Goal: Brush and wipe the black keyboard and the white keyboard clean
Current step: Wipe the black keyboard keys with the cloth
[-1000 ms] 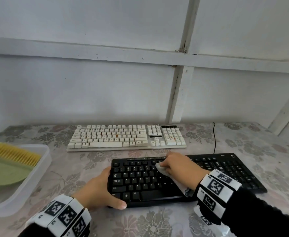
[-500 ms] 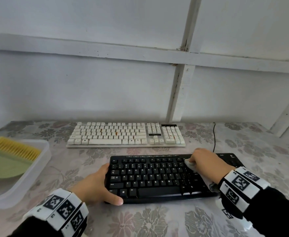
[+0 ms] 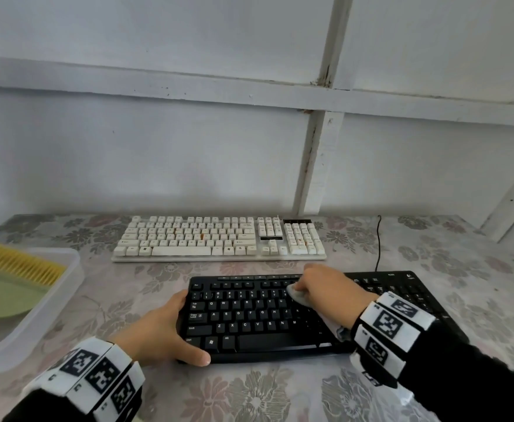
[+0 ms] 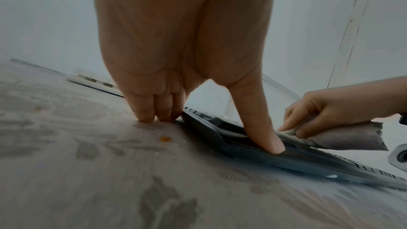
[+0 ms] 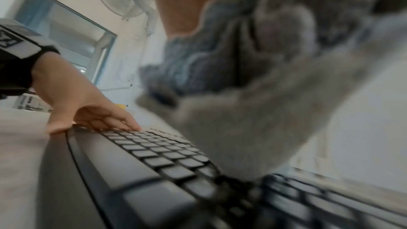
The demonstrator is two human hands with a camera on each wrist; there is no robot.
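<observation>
The black keyboard (image 3: 249,318) lies near me on the table, with the white keyboard (image 3: 219,239) behind it by the wall. My left hand (image 3: 170,327) grips the black keyboard's left end, thumb along the front edge and fingers at the side. The left wrist view shows those fingertips (image 4: 145,116) touching the table beside the keyboard (image 4: 308,159). My right hand (image 3: 319,286) holds a crumpled grey cloth (image 3: 298,295) and presses it on the upper key rows right of centre. The cloth (image 5: 253,111) hangs blurred over the keys (image 5: 143,154) in the right wrist view.
A clear plastic tray (image 3: 67,269) at the left holds a green dustpan (image 3: 3,300) and a yellow-bristled brush (image 3: 18,263). A black cable (image 3: 379,245) runs from the black keyboard toward the wall. A floral cloth (image 3: 249,397) covers the table.
My right hand swept the cloth to the right across the black keyboard, then came back left toward the centre. My left hand kept its hold on the left end.
</observation>
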